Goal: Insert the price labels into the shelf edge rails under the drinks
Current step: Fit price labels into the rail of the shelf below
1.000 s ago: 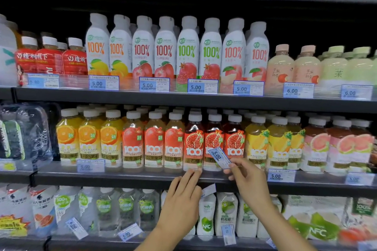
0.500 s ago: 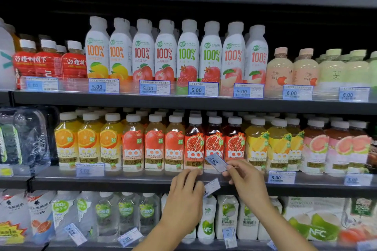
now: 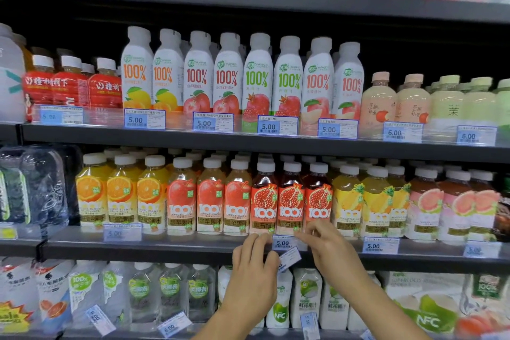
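Fingers (image 3: 309, 230) of the right hand (image 3: 331, 252) are curled onto the right end of a 5.00 price label (image 3: 283, 243), which is pinched there and steered into the shelf edge rail (image 3: 193, 247). Just across from them, the label's left end is steadied by the bent fingertips (image 3: 259, 241) of the left hand (image 3: 252, 270), apparently so that the card is kept level while it is seated. The pomegranate juice bottles (image 3: 291, 201) stand directly above both sets of fingertips, which is judged to be why this spot is chosen. A tilted spare label (image 3: 291, 257) is held just below the right fingertips, seemingly pinched at the left thumb and kept ready for another slot. Whether the price label is fully seated cannot be told, its right end being hidden behind the fingers. Left of the left fingertips, no label is seen on the rail under the apple juice bottles (image 3: 209, 196), and that gap is judged a likely next slot. Well to the right of the right fingers, a fitted label (image 3: 380, 246) sits square in the rail.
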`<state>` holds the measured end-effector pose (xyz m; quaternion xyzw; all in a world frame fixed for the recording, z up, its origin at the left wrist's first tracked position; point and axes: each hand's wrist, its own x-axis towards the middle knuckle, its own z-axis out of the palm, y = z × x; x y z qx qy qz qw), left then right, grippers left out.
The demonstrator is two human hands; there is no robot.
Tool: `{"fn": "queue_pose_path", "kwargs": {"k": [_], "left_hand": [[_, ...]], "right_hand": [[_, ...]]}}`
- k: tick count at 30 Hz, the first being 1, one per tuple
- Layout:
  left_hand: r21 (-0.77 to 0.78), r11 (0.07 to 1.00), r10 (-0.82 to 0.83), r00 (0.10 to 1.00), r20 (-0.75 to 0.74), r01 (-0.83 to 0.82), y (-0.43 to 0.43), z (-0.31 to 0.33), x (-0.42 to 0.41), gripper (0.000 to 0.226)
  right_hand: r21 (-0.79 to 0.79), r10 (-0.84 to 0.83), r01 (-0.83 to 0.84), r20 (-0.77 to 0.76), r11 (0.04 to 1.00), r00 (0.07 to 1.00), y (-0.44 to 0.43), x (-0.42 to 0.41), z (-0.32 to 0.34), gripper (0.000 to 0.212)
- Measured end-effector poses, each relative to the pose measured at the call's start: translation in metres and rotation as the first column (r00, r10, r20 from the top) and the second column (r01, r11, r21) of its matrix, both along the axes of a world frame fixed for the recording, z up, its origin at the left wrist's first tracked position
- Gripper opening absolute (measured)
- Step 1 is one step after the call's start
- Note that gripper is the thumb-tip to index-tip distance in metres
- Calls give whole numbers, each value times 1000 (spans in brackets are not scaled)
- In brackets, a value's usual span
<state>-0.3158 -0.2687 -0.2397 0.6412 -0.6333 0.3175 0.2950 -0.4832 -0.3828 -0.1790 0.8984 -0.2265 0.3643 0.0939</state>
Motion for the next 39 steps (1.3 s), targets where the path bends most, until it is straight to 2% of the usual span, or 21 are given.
{"fn": "queue_pose_path", "kwargs": {"k": [3,7,9,10,13,17,19,24,29,31,36,39], "left_hand": [[5,1000,4,1000,11,-5,-2,0,1,12],[-27,999,-24,1000,1,24,-3,0,1,8],[-71,994,-83,994,-66,78,-2,6,5,14],[-94,989,-122,986,-116,111,-1,11,8,20],[-169,974,-184,957,-222,149,6,30,25,25],[-177,979,-154,924,-349,96,18,41,43,34],[-183,979,-161,901,-402,93,26,40,48,34],[-173,983,-138,882,-451,65,46,34,64,27],[-181,982,-134,876,-463,55,59,29,82,27],[-182,983,-89,878,-470,2,65,24,93,30],[-38,982,174,965,-198,-185,87,-1,126,39],[7,972,232,962,-141,-233,94,-11,135,43]], "right_hand": [[-15,-27,27,-35,1000,999,6,-3,3,58],[22,-32,32,26,999,999,10,-2,6,40],[62,43,-49,101,997,994,16,-1,8,41],[144,95,-115,143,983,985,24,-1,11,41],[417,209,-296,242,859,947,43,4,23,37],[591,140,-308,312,746,940,46,22,25,17],[637,136,-330,335,697,933,46,32,24,14],[653,189,-373,336,659,923,57,53,23,14],[650,250,-373,278,662,927,68,76,22,12],[652,243,-364,271,665,931,70,84,22,10],[683,234,-368,284,631,930,75,96,21,9],[708,226,-360,281,608,933,76,99,21,10]]}}
